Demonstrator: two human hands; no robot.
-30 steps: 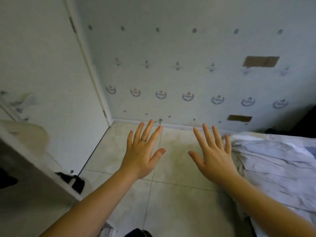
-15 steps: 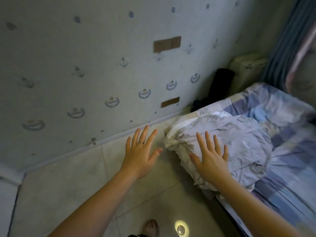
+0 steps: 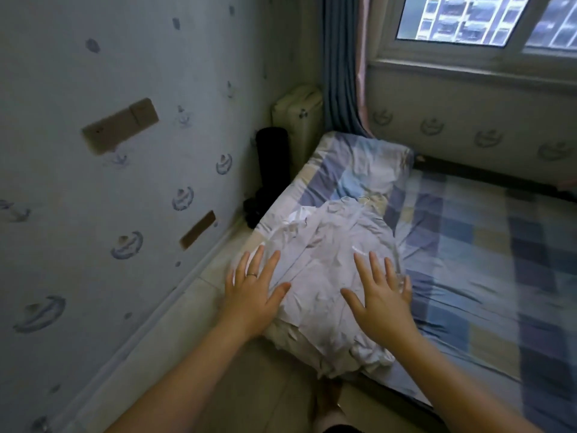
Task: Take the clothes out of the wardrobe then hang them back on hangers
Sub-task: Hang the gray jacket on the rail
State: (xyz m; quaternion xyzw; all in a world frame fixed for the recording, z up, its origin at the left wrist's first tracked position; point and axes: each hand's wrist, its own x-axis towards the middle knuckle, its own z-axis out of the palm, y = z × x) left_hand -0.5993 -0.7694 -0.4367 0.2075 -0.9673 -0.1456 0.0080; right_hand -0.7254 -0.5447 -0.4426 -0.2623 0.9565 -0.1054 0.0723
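Note:
A crumpled pile of pale, whitish clothes (image 3: 327,251) lies on the near left corner of the bed (image 3: 468,251), hanging a little over its edge. My left hand (image 3: 253,295), with a ring on one finger, hovers flat with spread fingers over the pile's left edge. My right hand (image 3: 381,301) is spread the same way over the pile's right part. Neither hand holds anything. Whether the palms touch the cloth cannot be told. No hanger or wardrobe is in view.
The bed has a blue checked sheet and a pillow (image 3: 359,170) at its head. A wallpapered wall (image 3: 93,182) runs along the left, with a narrow strip of tiled floor (image 3: 193,339) between. A black object (image 3: 271,170) and a cream case (image 3: 296,120) stand in the corner under the curtain (image 3: 340,64).
The view has swung right from the wardrobe and wall to the bed. Both open hands have come over the pile of clothes.

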